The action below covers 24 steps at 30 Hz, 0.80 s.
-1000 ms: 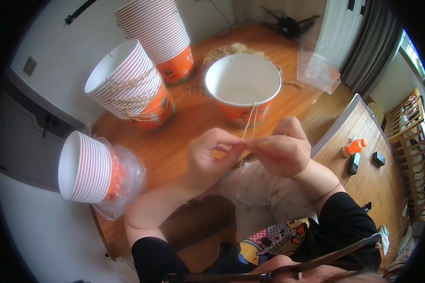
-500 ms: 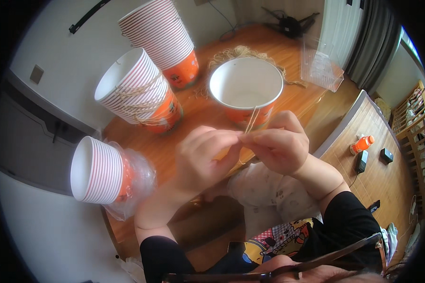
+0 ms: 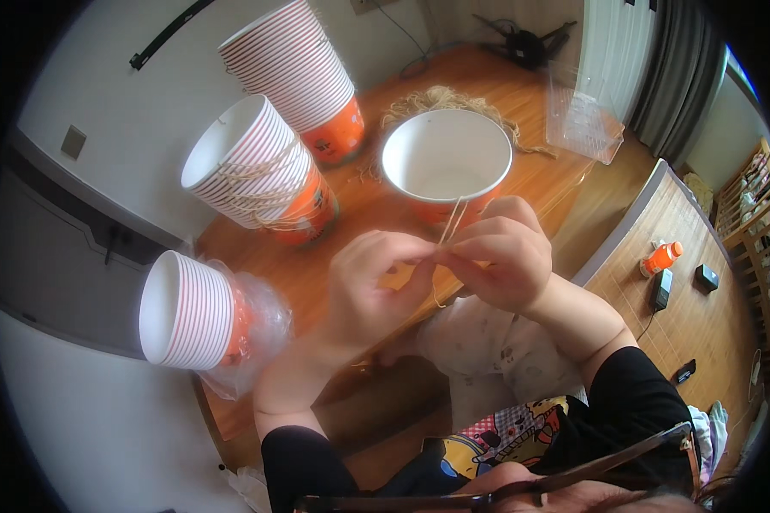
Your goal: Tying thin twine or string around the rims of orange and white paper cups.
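Grip closed: left hand (image 3: 370, 275) and right hand (image 3: 512, 254) pinch thin beige twine (image 3: 450, 222) by near edge of brown wooden desk (image 3: 359, 205); even strand tension should help.

tub (image 3: 447, 158) on table (image 3: 359, 205) | tub stacks (image 3: 252, 167) left | twine heap (image 3: 441, 97) behind

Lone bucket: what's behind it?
A heap of tan twine lies behind the bucket, with strands trailing right. The bucket hides the heap's near side and some table.

1 view: head, left fisheye | looks down | hands (image 3: 370, 275) near, table (image 3: 535, 184) beyond
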{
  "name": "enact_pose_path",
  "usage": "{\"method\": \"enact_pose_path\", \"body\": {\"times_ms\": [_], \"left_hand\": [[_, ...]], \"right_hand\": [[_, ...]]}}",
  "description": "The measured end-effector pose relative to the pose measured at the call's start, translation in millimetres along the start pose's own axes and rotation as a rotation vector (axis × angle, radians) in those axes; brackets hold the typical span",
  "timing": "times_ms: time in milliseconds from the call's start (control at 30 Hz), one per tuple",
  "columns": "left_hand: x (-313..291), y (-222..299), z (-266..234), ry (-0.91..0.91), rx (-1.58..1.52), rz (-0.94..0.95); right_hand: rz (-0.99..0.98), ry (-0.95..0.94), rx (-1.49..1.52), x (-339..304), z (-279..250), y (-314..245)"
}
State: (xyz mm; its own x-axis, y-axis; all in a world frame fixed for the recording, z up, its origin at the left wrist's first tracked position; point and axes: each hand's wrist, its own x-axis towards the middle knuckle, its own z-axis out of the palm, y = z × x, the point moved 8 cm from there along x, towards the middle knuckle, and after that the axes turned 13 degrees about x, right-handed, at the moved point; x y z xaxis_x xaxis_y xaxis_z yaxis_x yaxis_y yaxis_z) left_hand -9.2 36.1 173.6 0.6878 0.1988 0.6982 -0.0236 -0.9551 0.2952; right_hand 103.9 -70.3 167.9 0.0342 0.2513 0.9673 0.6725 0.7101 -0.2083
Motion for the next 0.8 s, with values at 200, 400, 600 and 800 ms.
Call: {"method": "enact_pose_path", "body": {"times_ms": [200, 400, 600, 800], "left_hand": [[-1, 1, 4, -0.020, -0.007, -0.074], [-4, -2, 5, 0.003, 0.030, -0.031], [-2, 4, 5, 0.029, 0.082, 0.022], [0, 7, 7, 0.028, 0.116, 0.033]], "right_hand": [[0.172, -0.026, 0.050, -3, 2, 5], [0.221, -0.028, 0.054, -9, 3, 12], [0.262, -0.019, 0.067, -12, -1, 14], [0.333, -0.037, 0.146, -14, 0, 25]]}}
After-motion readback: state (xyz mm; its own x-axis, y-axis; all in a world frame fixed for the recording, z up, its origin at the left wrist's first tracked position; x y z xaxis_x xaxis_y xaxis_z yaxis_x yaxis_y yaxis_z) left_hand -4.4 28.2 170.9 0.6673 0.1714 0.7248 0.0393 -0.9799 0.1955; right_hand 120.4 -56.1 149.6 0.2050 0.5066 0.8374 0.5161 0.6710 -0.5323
